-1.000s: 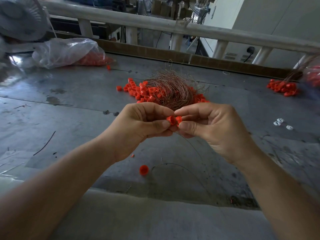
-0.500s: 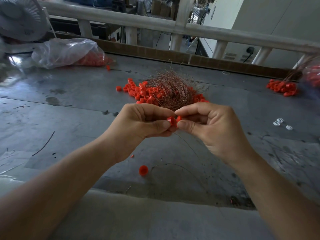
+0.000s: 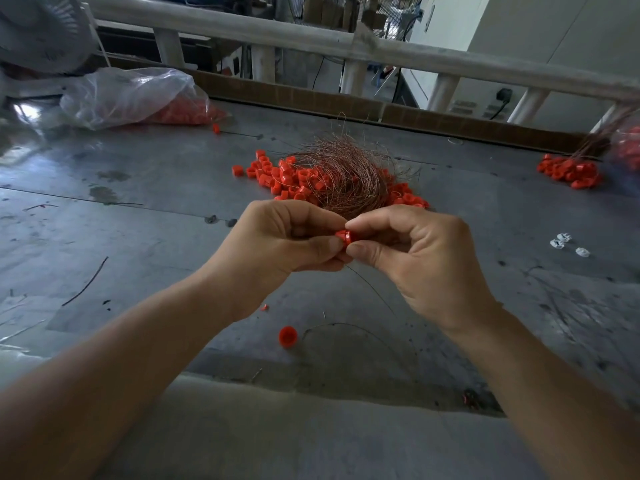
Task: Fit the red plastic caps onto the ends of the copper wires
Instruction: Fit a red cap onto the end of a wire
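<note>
Hands have drawn together: the red parts seen apart before now read as one cap [image 3: 344, 237], pinched by thumb and forefinger of the left hand [image 3: 280, 244] and of the right hand [image 3: 422, 265], above the worktop [image 3: 138, 202]. Its axis runs left to right. A wire [image 3: 370, 289] trails from it down-right toward the near edge. Bare worktop lies to the left. A loose cap [image 3: 287, 336] lies below the hands, and the cap pile [image 3: 287, 178] and wire bundle [image 3: 346, 178] sit just behind them.

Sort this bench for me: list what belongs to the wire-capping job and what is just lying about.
Job: red cap pinched between left hand and right hand; thin wire trailing below it; copper wire bundle; loose red caps around it.
Lying about: fan; white plastic bits; dark wire scrap.
</note>
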The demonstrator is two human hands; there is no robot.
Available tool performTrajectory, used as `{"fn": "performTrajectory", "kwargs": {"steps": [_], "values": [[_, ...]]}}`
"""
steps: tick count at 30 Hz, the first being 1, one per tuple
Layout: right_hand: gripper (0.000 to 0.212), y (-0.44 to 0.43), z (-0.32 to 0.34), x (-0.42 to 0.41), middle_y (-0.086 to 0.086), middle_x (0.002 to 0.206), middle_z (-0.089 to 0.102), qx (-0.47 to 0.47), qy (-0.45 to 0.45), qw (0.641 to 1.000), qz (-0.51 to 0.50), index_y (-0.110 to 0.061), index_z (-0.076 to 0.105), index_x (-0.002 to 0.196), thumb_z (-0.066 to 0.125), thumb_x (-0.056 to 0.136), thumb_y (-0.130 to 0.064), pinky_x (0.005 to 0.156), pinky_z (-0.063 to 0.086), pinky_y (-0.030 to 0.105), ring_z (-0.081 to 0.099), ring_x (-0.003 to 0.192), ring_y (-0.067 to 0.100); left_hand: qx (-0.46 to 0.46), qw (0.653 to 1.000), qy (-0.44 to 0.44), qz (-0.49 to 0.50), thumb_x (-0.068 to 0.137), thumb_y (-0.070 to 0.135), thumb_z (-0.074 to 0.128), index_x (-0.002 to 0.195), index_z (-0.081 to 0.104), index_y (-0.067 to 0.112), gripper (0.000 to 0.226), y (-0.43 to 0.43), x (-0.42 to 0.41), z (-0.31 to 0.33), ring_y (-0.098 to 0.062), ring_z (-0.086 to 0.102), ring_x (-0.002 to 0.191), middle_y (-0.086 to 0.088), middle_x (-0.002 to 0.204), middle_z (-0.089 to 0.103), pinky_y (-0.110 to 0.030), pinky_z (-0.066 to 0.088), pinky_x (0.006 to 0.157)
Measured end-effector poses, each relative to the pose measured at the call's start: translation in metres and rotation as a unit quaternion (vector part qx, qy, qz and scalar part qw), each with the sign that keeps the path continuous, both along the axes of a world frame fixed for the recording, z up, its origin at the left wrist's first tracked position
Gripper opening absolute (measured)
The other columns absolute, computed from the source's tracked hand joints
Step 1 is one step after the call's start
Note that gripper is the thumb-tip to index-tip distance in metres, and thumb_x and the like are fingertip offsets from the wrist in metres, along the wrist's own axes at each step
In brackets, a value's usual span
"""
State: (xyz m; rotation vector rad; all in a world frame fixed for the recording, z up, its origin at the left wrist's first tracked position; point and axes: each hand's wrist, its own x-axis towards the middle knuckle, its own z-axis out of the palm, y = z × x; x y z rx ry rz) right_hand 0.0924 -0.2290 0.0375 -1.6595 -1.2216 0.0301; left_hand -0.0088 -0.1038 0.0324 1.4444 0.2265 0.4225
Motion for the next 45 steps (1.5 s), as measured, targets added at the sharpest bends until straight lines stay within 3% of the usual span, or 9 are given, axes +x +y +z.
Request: {"fn": "performTrajectory", "kwargs": {"steps": [6,10,15,24,29,32,36,41,45], "values": [[0.028,-0.001,0.000,-0.001,-0.019,0.079,0.062,0.003,-0.025,1.000,0.006,-0.024,0.065,0.087,0.075,0.068,-0.005,0.068,0.048,0.008,0.064,0.075,-0.001,0.016,1.000,0.008,-0.016,0.059,0.009,0.063,0.078,0.070,0.010,0.020,0.000,-0.001,0.001,-0.015,0.069,0.064,-0.009,0.068,0.071,-0.019,0.054,0.059],[0.022,-0.002,0.001,-0.001,-0.020,0.077,0.062,0.003,-0.041,0.999,0.003,-0.016,0.070,0.086,0.075,0.068,-0.005,0.068,0.049,0.009,0.064,0.076,-0.001,0.008,1.000,0.010,-0.028,0.058,0.012,0.064,0.070,0.075,0.015,0.017,0.001,-0.002,0.001,-0.014,0.069,0.063,-0.008,0.067,0.071,-0.019,0.054,0.057],[0.017,-0.002,-0.001,-0.003,-0.016,0.075,0.063,0.009,-0.043,0.999,-0.013,-0.010,0.072,0.083,0.077,0.066,-0.009,0.066,0.051,0.011,0.065,0.073,0.001,-0.002,1.000,0.015,-0.024,0.059,0.010,0.062,0.076,0.070,0.009,0.019,-0.001,-0.002,0.000,-0.015,0.069,0.062,-0.009,0.066,0.070,-0.019,0.054,0.056],[0.025,-0.002,0.000,0.000,-0.018,0.076,0.062,0.035,-0.030,0.999,0.012,-0.020,0.066,0.087,0.071,0.064,-0.029,0.066,0.052,0.015,0.065,0.073,0.001,-0.039,0.998,0.016,-0.043,0.059,0.009,0.062,0.070,0.075,0.011,0.017,0.000,-0.002,-0.001,-0.016,0.069,0.063,-0.009,0.067,0.071,-0.020,0.054,0.057],[0.017,-0.001,0.000,0.002,-0.015,0.069,0.064,0.030,0.004,0.998,0.052,-0.025,0.065,0.080,0.071,0.064,-0.028,0.062,0.052,0.015,0.065,0.067,0.003,-0.027,0.997,0.011,-0.075,0.056,0.015,0.066,0.075,0.075,0.012,0.021,0.003,-0.003,0.000,-0.015,0.070,0.066,-0.008,0.069,0.071,-0.019,0.054,0.057],[0.029,-0.003,0.001,0.005,-0.011,0.069,0.064,0.002,0.051,0.993,0.106,-0.032,0.063,0.092,0.070,0.064,-0.030,0.067,0.052,0.016,0.064,0.068,0.002,-0.034,0.994,0.011,-0.104,0.058,0.015,0.067,0.078,0.074,0.012,0.022,0.005,-0.005,0.000,-0.017,0.070,0.066,-0.009,0.071,0.071,-0.020,0.054,0.057],[0.031,-0.004,0.006,0.007,-0.009,0.083,0.060,-0.073,-0.022,0.990,0.122,-0.029,0.063,0.098,0.064,0.068,-0.038,0.074,0.047,0.017,0.058,0.080,0.003,-0.034,0.990,0.018,-0.133,0.062,0.011,0.064,0.099,0.059,0.009,0.037,0.005,-0.006,0.000,-0.017,0.069,0.064,-0.009,0.068,0.070,-0.020,0.054,0.055],[0.020,-0.003,0.005,0.007,-0.014,0.080,0.051,-0.089,-0.104,0.985,0.104,-0.021,0.063,0.087,0.058,0.080,-0.039,0.070,0.039,0.009,0.050,0.074,-0.003,-0.055,0.986,0.002,-0.155,0.073,0.015,0.064,0.112,0.050,0.012,0.042,0.004,-0.006,0.001,-0.019,0.070,0.067,-0.010,0.071,0.070,-0.022,0.055,0.058],[0.019,-0.002,0.002,0.004,-0.018,0.082,0.045,-0.091,-0.147,0.982,0.078,-0.004,0.065,0.086,0.059,0.080,-0.022,0.070,0.040,0.009,0.049,0.075,-0.003,0.118,0.988,-0.018,-0.094,0.062,0.033,0.078,0.115,0.047,0.030,0.062,-0.003,-0.007,-0.002,-0.021,0.069,0.068,-0.009,0.073,0.070,-0.029,0.056,0.065]]}}
